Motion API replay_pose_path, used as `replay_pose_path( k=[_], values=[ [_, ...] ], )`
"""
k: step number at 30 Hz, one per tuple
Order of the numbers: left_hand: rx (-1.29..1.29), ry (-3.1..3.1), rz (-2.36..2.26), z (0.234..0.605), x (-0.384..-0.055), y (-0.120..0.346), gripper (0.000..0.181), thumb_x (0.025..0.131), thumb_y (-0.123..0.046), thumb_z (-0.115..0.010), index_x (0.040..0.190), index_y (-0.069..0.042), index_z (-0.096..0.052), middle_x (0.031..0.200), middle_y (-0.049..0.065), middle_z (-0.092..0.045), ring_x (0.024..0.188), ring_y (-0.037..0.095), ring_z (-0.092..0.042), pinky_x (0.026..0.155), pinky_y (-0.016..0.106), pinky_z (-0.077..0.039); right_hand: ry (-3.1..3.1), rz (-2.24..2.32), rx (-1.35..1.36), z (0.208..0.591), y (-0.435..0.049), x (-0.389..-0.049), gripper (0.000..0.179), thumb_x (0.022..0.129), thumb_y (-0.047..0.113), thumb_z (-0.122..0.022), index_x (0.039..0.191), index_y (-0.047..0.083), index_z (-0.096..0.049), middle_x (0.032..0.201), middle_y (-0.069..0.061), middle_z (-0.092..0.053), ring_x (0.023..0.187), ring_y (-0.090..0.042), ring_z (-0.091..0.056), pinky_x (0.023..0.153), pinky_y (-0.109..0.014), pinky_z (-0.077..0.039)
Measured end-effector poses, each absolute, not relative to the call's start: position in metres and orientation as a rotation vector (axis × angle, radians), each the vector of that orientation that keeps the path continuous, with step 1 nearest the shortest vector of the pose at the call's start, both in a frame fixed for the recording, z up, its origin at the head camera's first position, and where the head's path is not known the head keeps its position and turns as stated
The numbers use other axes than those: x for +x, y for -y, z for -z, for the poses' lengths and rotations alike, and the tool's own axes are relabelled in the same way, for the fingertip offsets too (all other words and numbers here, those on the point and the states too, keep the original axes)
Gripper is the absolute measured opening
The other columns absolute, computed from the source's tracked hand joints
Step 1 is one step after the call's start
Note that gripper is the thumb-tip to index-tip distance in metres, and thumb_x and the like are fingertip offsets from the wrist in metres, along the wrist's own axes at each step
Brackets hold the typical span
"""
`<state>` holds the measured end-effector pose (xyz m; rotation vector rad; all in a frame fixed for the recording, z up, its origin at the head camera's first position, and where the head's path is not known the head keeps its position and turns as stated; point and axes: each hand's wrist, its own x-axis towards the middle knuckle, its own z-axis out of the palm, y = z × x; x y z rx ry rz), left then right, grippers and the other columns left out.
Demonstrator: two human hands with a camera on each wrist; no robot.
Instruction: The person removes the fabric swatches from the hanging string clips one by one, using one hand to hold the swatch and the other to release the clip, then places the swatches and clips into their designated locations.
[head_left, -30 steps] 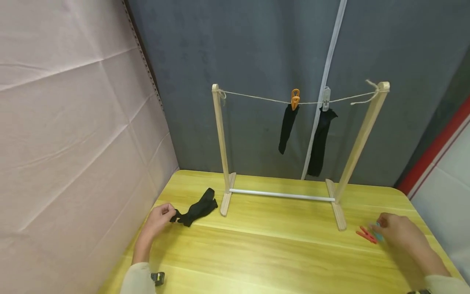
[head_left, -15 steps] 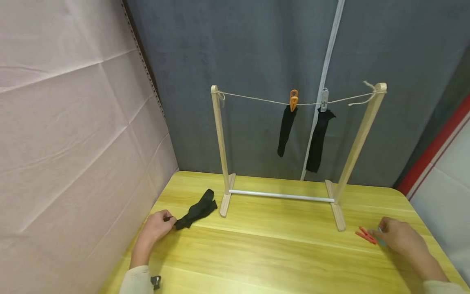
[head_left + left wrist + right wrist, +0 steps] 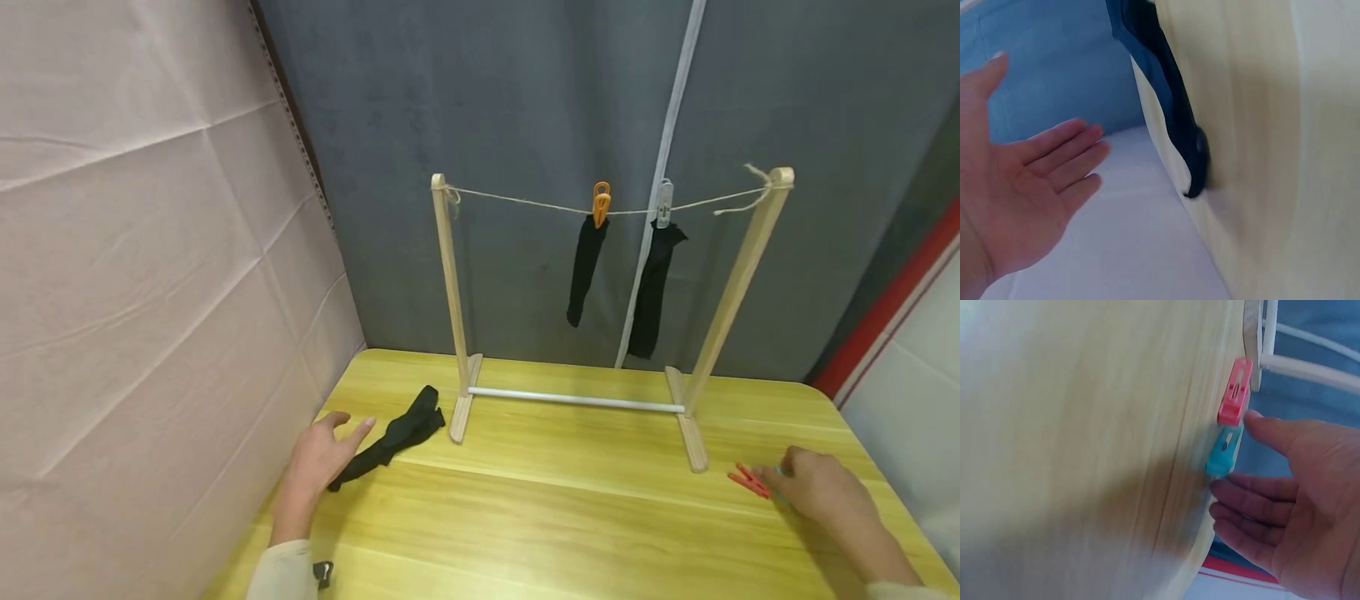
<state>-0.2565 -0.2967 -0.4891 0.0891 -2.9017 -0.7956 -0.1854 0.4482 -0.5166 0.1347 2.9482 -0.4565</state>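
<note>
A black sock [image 3: 405, 435] lies stretched along the left of the table, its near end trailing beside my left hand [image 3: 318, 462]. That hand is just above the sock's end with thumb and fingers spread, and in the left wrist view the palm holds nothing and is apart from the sock [image 3: 1172, 106]. At the right, my right hand [image 3: 828, 492] is low over a blue clothespin [image 3: 1225, 450], mostly hidden in the head view. Thumb and fingers are on either side of it without a visible grip. A red clothespin [image 3: 748, 481] lies beside it, close to the thumb tip.
A wooden drying stand [image 3: 577, 397] with a string line stands at the back. From the line hang two black socks, one under an orange clothespin [image 3: 602, 204], the other under a clear clothespin [image 3: 664, 204]. Fabric walls [image 3: 172, 275] border the table.
My left hand has let go of the sock's near end, which now lies straightened toward me, and its fingers have spread. My right hand has stayed about the blue clothespin, barely shifting.
</note>
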Motion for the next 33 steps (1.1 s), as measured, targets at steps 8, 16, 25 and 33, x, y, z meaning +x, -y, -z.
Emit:
replay_pose_path(
  k=[8, 16, 25, 33],
  values=[
    [0.004, 2.713, 0.882, 0.479, -0.263, 0.268, 0.096, 0.094, -0.078, -0.058, 0.158, -0.008, -0.048, 0.155, 0.026, -0.055, 0.142, 0.050, -0.052, 0.113, 0.067, -0.047, -3.138, 0.455, 0.199, 0.509, -0.430, -0.184, 0.096, 0.103, 0.067, -0.052, 0.131, -0.025, -0.050, 0.121, -0.048, -0.058, 0.104, -0.065, -0.060, 0.073, -0.068, -0.054],
    [-0.203, 2.524, 0.990, 0.473, -0.274, 0.229, 0.085, 0.094, -0.059, -0.074, 0.159, -0.011, -0.047, 0.158, 0.019, -0.054, 0.146, 0.045, -0.051, 0.117, 0.066, -0.045, -3.274, 0.512, 0.220, 0.490, -0.406, -0.186, 0.094, 0.106, 0.060, -0.053, 0.142, -0.026, -0.040, 0.133, -0.053, -0.045, 0.117, -0.067, -0.049, 0.086, -0.077, -0.048],
    [-0.489, 2.557, 1.063, 0.468, -0.288, 0.197, 0.092, 0.094, -0.056, -0.075, 0.168, -0.029, -0.029, 0.174, 0.006, -0.034, 0.160, 0.037, -0.033, 0.124, 0.069, -0.035, -3.389, 0.551, 0.187, 0.479, -0.388, -0.188, 0.092, 0.104, 0.053, -0.061, 0.146, -0.025, -0.035, 0.134, -0.051, -0.045, 0.116, -0.067, -0.048, 0.086, -0.078, -0.047],
    [-0.706, 2.504, 1.107, 0.463, -0.300, 0.169, 0.089, 0.097, -0.050, -0.074, 0.169, -0.024, -0.028, 0.175, 0.003, -0.030, 0.161, 0.035, -0.032, 0.124, 0.069, -0.033, -3.461, 0.622, 0.141, 0.464, -0.368, -0.189, 0.108, 0.097, 0.060, -0.069, 0.158, -0.017, -0.024, 0.148, -0.047, -0.040, 0.128, -0.063, -0.042, 0.094, -0.080, -0.043]
  ],
)
